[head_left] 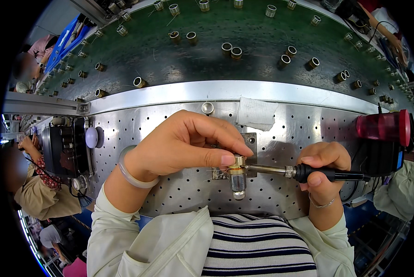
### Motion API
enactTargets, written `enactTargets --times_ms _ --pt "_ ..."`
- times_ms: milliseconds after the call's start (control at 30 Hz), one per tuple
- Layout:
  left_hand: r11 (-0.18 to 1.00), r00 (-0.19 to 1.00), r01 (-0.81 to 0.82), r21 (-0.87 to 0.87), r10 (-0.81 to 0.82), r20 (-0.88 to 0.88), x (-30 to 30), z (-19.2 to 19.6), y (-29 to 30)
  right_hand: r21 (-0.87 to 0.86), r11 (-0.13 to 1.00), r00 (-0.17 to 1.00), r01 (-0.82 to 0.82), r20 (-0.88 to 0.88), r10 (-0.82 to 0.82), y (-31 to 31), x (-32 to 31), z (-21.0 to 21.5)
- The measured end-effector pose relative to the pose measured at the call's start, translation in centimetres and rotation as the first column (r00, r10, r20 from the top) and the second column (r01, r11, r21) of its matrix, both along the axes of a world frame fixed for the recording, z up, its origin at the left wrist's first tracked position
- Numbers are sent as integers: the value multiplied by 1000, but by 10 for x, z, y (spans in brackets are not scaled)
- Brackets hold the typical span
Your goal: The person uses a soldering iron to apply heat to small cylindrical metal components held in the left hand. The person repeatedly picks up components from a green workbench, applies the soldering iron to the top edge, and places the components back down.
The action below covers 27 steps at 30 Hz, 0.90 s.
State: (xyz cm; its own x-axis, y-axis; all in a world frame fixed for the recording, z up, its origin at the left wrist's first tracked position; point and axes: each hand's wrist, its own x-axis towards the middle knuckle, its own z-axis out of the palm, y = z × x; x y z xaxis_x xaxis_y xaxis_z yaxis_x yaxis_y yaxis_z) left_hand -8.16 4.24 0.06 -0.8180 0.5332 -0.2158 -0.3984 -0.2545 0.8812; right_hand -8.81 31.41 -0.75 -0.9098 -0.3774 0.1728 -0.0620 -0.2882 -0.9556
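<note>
We see the work at the piece in hand as under way rather than finished. The metal piece (237, 162), a short brass-coloured cap, sits just in front of the wearer's body, above a silver, round-ended cylinder (238, 183); we cannot tell whether these 2 are joined. The left hand (181, 145) is nearly closed, its thumb and index finger pinching the cap from above and from the left, while the other fingers curl loosely. The right hand (324, 168) is wrapped around the dark handle of a soldering iron (290, 171), whose tip meets the cap's right side or lies right beside it.

Fine wires (222, 170) stick out on the left of the cap, so we judge that their fixing is the step in hand. We cannot make out any finished joint, and this piece is not yet let go. 1 more metal cup (208, 108) stands apart on the perforated plate (170, 203), near the conveyor belt (156, 57). Many similar pieces are scattered along the belt, some with thin strands showing; we cannot tell which of them are done and which are left.
</note>
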Motion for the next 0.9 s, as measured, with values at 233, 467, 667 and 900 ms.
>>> enactTargets --times_ms 233,467,667,900 --pt "1000 1000 2 7 -2 -4 0 -1 0 -6 1000 996 -17 -83 17 2 -3 -3" --pt "1000 999 -10 0 10 -41 1 3 2 -4 999 990 -49 -130 48 2 -7 -3" --pt "999 1000 -7 -36 6 -12 1 10 3 33 999 989 -35 -139 40 3 -7 -1" --pt "1000 999 -5 2 5 31 -1 5 2 25 999 982 -44 -182 48 3 -8 1"
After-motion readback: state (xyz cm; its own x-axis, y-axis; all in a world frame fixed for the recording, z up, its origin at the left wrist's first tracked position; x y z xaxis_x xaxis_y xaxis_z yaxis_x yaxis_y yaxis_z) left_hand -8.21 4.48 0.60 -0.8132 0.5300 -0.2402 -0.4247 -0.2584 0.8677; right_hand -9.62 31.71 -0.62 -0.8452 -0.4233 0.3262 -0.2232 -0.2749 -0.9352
